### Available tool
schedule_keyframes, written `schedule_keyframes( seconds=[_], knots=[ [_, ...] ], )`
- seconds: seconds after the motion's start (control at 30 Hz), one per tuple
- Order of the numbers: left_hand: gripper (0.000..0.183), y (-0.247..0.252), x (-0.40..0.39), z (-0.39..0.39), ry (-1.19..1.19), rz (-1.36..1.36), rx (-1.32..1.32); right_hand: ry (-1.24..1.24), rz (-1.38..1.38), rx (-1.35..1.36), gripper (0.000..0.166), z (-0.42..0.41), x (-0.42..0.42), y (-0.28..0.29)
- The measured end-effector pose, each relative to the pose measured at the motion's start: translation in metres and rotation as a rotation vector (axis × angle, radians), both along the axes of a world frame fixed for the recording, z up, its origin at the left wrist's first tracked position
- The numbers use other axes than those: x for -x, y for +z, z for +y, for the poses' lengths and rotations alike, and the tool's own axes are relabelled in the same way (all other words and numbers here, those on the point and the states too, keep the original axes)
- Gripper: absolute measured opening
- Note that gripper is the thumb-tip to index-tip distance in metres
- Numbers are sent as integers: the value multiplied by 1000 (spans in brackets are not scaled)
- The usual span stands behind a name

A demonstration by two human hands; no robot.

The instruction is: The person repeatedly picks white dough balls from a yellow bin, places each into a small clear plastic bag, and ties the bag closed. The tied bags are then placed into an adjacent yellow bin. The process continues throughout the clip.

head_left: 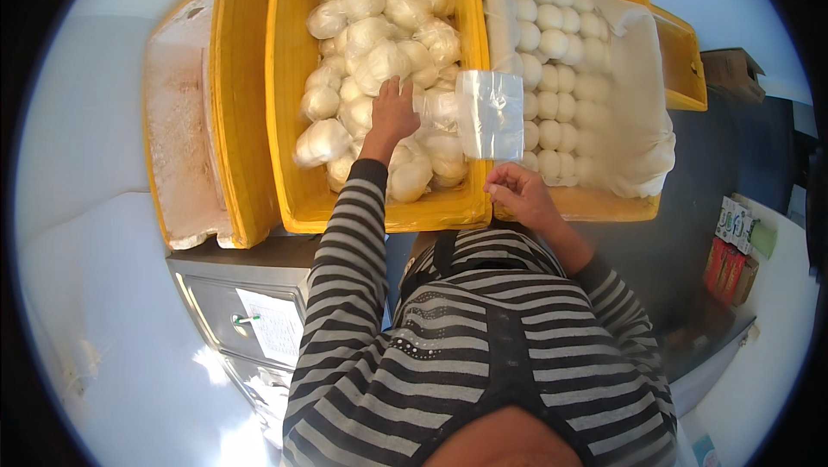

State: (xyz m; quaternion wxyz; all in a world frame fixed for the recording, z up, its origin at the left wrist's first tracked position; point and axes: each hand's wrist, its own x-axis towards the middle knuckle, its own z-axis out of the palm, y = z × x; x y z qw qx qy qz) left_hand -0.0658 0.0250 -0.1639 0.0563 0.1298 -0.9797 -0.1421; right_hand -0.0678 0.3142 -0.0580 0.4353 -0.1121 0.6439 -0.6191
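Observation:
My left hand (396, 111) reaches into a yellow box (381, 216), its extended fingers touching clear plastic bags (383, 66) of round white buns or dough balls. Whether the fingertips grip a bag is hard to see. Close to the box's front right corner, my right hand (522, 194) is loosely curled, with nothing visible in it. Just above that hand, a stack of flat clear plastic bags (490, 121) lies across the edge between the two boxes. The second yellow box (598, 205) holds rows of unbagged white balls (550, 105), partly covered by a white cloth (637, 98).
A yellow-edged lid or box part with a worn white inside (174, 118) stands at the left. Below it is a dark cabinet (207, 286) bearing a written sheet (272, 328). Cardboard boxes (731, 72) and small cartons (724, 270) are on the right.

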Motion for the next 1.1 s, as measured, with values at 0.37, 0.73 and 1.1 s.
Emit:
schedule_keyframes(
  seconds=[0.37,0.73,1.1],
  knots=[
    [13,115,-7,-18,-80,140,-389,14,1192,-213,32,-16,27,-13],
    [18,206,-20,-4,294,653,-1146,538,142,1017,13,-25,11,188],
    [20,193,-9,61,366,718,-1195,210,44,399,45,-80,22,33]
  ],
)
